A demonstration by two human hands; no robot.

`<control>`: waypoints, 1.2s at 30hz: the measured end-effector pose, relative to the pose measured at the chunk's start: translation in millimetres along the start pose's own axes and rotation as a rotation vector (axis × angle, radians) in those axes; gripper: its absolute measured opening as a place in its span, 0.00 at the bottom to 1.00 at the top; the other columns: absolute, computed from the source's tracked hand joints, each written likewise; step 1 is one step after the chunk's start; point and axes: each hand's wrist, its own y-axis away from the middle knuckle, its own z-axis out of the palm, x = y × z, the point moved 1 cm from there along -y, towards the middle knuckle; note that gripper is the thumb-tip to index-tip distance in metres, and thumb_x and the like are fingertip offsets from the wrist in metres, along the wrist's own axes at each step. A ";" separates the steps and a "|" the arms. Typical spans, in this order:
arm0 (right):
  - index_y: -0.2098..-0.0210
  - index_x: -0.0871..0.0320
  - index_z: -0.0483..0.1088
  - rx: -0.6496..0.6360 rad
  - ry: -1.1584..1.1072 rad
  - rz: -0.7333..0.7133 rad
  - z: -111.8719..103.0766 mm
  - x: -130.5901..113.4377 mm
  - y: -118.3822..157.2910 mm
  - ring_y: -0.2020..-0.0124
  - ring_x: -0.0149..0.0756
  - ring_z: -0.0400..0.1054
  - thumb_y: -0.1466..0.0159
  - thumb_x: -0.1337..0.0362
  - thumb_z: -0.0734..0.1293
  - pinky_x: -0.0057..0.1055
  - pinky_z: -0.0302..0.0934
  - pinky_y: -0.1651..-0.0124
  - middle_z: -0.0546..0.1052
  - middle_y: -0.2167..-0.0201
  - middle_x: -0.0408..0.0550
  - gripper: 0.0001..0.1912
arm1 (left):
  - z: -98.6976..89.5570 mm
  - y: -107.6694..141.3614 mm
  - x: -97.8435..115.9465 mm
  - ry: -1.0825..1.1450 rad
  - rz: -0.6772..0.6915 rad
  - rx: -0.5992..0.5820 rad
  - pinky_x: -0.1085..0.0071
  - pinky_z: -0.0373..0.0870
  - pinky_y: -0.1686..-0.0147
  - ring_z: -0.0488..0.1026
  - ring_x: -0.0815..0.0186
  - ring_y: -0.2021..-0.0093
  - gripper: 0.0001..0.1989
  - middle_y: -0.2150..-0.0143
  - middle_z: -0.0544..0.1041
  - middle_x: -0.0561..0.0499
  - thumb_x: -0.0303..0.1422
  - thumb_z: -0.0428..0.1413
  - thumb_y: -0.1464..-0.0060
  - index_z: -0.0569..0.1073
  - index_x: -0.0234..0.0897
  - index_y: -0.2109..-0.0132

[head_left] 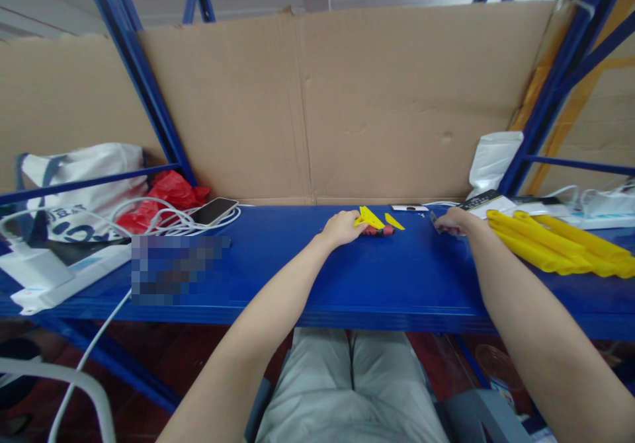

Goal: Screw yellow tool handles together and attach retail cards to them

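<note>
My left hand (342, 229) is closed at the middle of the blue tabletop, its fingertips pinching a flat yellow piece (371, 217) with a pointed, triangular outline. Just right of it lies a second, smaller yellow piece (395, 222). Under the first piece, a red-handled tool (385, 231) rests on the table, partly hidden. Farther right, my right hand (452, 220) is closed near the back of the table. A small greyish, shiny thing (436, 223) sticks out at its fingertips, too small to name.
Yellow inflated tubes (560, 244) lie at the right, beside a black-and-white box (489, 203). A white pouch (496, 159) leans at the back. On the left are a phone (214, 211), white cables, a red bag (169, 195) and a power strip (74, 278). Cardboard (397, 99) walls the back.
</note>
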 end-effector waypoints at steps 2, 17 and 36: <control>0.87 0.61 0.64 -0.014 0.085 0.047 -1.8 -5.9 0.1 0.86 0.31 0.58 0.50 0.71 0.64 0.27 0.50 0.82 0.61 0.92 0.46 0.11 | 0.2 -0.1 -0.2 0.007 -0.012 0.000 0.65 0.65 0.55 0.71 0.55 0.53 0.15 0.55 0.75 0.41 0.41 0.52 0.48 0.74 0.37 0.57; 0.76 0.62 0.67 -0.253 -0.585 -0.339 11.5 -83.7 51.2 0.86 0.19 0.46 0.47 0.68 0.66 0.20 0.43 0.82 0.57 0.88 0.35 0.04 | 1.8 -0.8 -0.3 -0.016 0.018 -0.001 0.64 0.66 0.56 0.72 0.54 0.54 0.16 0.56 0.76 0.41 0.40 0.52 0.48 0.74 0.36 0.56; 0.80 0.59 0.57 -0.403 -0.579 -0.404 30.0 -91.4 53.3 0.88 0.18 0.47 0.43 0.68 0.61 0.20 0.42 0.84 0.57 0.88 0.35 0.10 | -1.5 0.2 3.5 -0.167 0.006 -0.049 0.67 0.68 0.59 0.72 0.58 0.54 0.15 0.54 0.75 0.42 0.38 0.46 0.42 0.68 0.34 0.53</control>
